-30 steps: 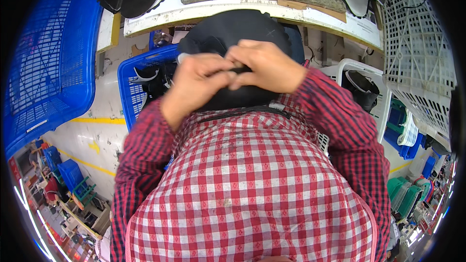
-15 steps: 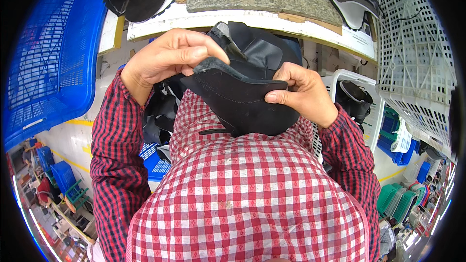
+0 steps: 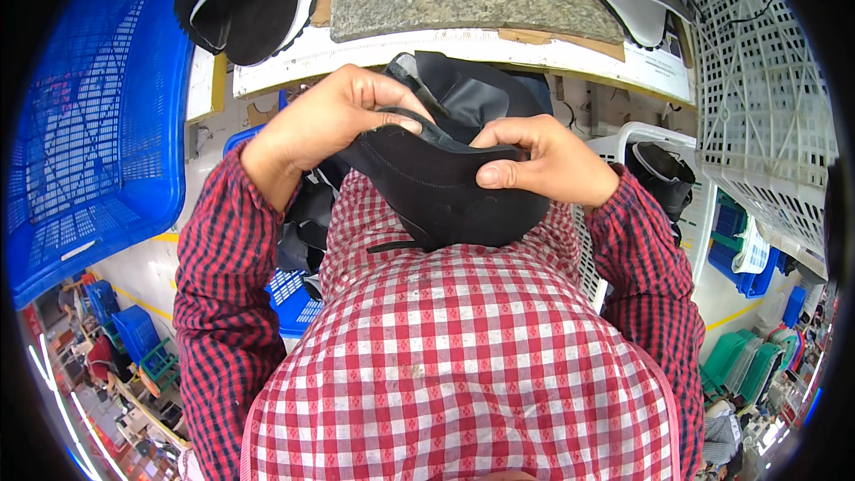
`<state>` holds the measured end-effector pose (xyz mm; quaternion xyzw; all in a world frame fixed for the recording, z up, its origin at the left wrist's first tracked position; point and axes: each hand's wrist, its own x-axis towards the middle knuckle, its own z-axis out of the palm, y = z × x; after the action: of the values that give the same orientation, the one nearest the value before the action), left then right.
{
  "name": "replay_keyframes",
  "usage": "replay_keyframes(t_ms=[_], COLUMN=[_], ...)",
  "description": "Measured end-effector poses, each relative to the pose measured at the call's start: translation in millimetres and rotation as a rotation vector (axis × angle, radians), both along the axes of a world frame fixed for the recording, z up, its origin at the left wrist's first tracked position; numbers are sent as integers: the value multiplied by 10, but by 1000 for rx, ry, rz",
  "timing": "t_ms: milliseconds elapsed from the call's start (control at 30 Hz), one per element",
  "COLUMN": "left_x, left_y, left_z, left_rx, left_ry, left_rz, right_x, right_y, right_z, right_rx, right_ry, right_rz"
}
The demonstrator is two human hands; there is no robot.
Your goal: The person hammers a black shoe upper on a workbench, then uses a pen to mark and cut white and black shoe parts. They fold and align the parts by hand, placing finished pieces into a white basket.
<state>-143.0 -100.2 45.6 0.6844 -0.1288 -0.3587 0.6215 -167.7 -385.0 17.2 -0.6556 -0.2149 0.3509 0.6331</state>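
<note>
A black shoe upper point(image 3: 436, 187) with a curved stitch line and a fuzzy grey inner edge rests in front of my checked apron. My left hand point(image 3: 343, 116) pinches its upper edge, thumb outside and fingers tucked behind the rim. On the right side of the same edge, my right hand point(image 3: 539, 160) grips with its thumb on the outer face and its fingers inside. Smooth black flaps point(image 3: 468, 89) of the piece stand up behind the rim. The fingertips of both hands are partly hidden by the material.
Ahead lies a workbench with a grey stone slab point(image 3: 472, 0). Black-and-white shoe uppers point(image 3: 249, 9) sit on it at both sides. A blue basket point(image 3: 98, 125) stands at left, a white plastic basket point(image 3: 766, 62) at right. Black pieces point(image 3: 307, 223) lie in a lower blue crate.
My left hand has moved slightly right and down along the edge, its thumb now over the rim. My right hand has shifted a little left. The upper remains held in both hands.
</note>
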Motion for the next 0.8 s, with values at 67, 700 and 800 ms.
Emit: replay_keyframes(t_ms=[67, 700, 800], left_x=[-48, -113, -104], left_y=[0, 34, 30], left_z=[-23, -42, -30], left_rx=[-64, -165, -151], left_ry=[112, 52, 47], left_rz=[55, 32, 31], right_x=[27, 71, 79], right_y=[9, 139, 150], right_z=[-24, -44, -65], right_rx=[-52, -40, -38], right_ry=[-78, -177, -120], right_rz=[10, 4, 7])
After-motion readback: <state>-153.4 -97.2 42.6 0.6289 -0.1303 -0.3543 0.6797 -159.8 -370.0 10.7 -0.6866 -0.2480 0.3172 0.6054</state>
